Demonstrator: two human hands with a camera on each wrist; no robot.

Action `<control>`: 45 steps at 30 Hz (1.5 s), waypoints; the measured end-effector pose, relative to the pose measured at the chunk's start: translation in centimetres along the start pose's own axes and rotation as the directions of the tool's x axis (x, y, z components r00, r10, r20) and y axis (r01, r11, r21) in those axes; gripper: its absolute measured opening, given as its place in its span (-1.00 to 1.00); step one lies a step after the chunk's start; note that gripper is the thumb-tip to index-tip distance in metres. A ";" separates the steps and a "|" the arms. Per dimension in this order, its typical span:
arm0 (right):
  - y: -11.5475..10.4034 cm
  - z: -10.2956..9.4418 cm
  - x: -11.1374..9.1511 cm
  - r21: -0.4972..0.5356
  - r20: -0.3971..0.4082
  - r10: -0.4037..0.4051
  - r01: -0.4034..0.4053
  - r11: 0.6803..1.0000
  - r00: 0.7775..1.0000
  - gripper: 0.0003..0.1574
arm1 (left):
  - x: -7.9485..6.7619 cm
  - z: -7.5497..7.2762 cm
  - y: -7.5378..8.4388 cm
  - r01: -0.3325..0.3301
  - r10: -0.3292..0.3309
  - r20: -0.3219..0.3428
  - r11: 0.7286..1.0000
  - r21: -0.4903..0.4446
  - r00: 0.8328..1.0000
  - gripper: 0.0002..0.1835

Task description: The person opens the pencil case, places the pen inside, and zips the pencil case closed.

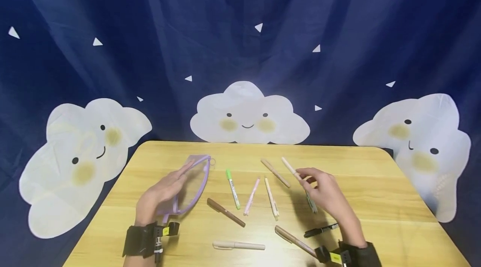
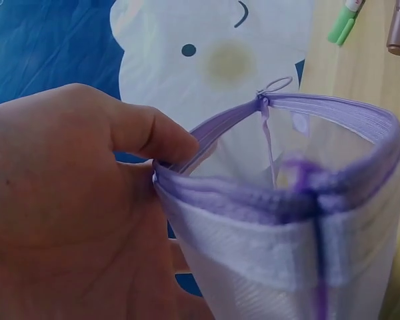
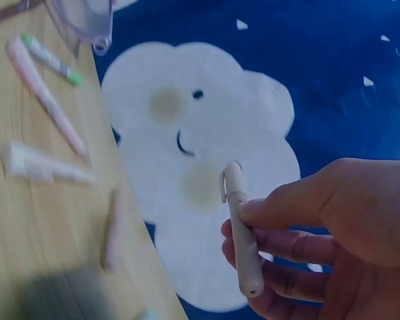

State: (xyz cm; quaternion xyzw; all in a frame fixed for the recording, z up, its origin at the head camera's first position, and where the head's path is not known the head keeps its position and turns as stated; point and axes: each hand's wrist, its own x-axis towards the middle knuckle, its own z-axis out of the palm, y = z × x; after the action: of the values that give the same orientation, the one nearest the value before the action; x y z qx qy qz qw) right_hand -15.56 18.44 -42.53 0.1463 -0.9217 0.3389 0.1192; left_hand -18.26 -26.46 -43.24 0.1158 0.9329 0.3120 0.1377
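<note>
On the left of the table my left hand (image 1: 163, 191) grips a see-through mesh pencil pouch (image 2: 280, 260) with a purple zipper trim. The thumb lies inside the rim, the fingers outside, and the pouch's mouth gapes. My right hand (image 1: 325, 189) holds a cream-coloured capped pen (image 3: 245, 247) between thumb and fingers, above the right half of the table. Between the hands lie a green-capped highlighter (image 1: 233, 189), a pink pen (image 1: 251, 196), a pale cream pen (image 1: 271, 198) and a tan pen (image 1: 275, 172).
Nearer the front edge are a brown pen (image 1: 225, 212), a beige pen (image 1: 239, 245), another brown pen (image 1: 294, 240) and a black pen (image 1: 320, 230). A dark pen (image 1: 311, 203) lies beneath the right hand. A blue curtain (image 1: 225, 20) with clouds hangs behind the wooden table (image 1: 240, 150).
</note>
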 end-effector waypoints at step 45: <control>-14.3 18.1 6.4 0.333 0.415 0.044 -0.197 0.922 0.909 -0.35 | -0.2 0.0 -0.8 -0.024 0.030 -0.083 0.997 0.074 0.996 -0.43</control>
State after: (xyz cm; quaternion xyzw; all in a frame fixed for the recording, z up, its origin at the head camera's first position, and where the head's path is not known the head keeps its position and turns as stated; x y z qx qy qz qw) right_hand -18.72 -5.08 -45.44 0.1738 -0.8538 0.4751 -0.1227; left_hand -18.22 -27.16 -43.73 0.1200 0.9470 0.2842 0.0900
